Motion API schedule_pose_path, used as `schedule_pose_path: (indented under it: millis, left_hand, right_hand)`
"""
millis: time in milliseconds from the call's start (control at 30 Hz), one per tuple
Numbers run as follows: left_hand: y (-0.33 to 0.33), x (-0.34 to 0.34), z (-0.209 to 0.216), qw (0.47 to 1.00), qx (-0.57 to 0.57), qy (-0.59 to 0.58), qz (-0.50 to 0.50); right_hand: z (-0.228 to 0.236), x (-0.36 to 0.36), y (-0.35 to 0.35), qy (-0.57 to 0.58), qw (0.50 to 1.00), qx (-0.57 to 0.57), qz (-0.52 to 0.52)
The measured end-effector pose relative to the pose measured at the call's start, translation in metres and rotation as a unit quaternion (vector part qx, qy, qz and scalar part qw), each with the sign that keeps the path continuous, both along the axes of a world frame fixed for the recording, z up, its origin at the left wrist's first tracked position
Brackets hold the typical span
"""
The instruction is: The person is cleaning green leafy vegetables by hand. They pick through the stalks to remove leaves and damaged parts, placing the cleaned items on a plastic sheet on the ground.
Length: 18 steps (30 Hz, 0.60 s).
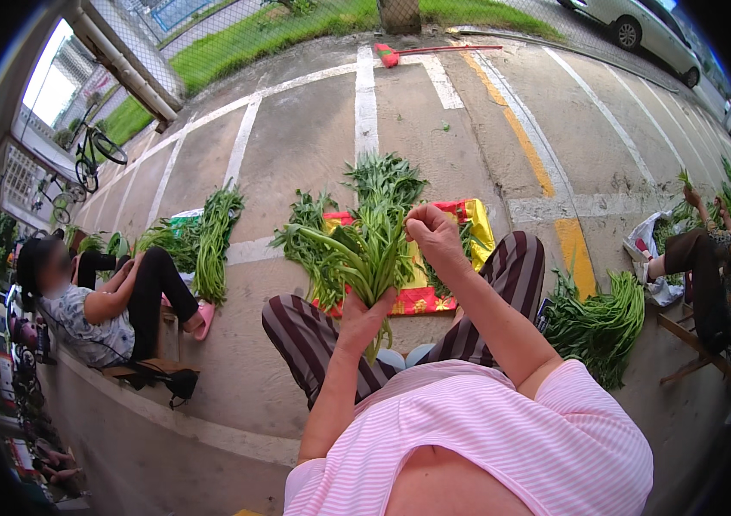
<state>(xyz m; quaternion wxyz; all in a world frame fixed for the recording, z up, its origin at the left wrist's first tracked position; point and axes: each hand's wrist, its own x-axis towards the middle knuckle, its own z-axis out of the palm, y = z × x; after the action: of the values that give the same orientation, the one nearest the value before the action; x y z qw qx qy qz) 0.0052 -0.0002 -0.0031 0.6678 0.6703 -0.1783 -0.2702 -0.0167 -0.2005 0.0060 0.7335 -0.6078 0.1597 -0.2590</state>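
Observation:
My left hand (363, 320) is wrapped round the stems of a bunch of water spinach (369, 268), held upright above my lap with its cut ends sticking out below the fist. My right hand (436, 239) is raised beside the top of the bunch, a little to its right. Its fingers are curled together in a pinch, and whatever is between them is hidden. Beyond my knees a pile of loose water spinach (387, 182) lies on a red and yellow plastic sheet (477, 225).
On my right lies another heap of greens (598, 322). To the left a seated person (94, 301) sits beside more greens (221, 232). At the far right another person (722, 258) handles greens by a white bag (647, 241). A red broom (388, 56) lies on the pavement ahead.

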Motion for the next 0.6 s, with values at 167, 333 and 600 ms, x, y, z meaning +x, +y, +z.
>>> schedule_pose_path:
  millis: [167,333,600]
  left_hand:
    - [-0.013,0.005,-0.002,0.999,0.006,0.032,0.012]
    - [-0.02,0.018,-0.018,0.996,0.079,-0.034,0.04]
    - [-0.035,0.019,-0.025,0.984,0.13,-0.099,0.076]
  right_hand:
    - [0.004,0.018,-0.027,-0.009,0.994,0.108,-0.018]
    - [-0.005,0.018,-0.077,0.014,0.997,-0.001,-0.075]
    - [-0.028,-0.001,-0.105,0.079,0.812,-0.508,-0.276]
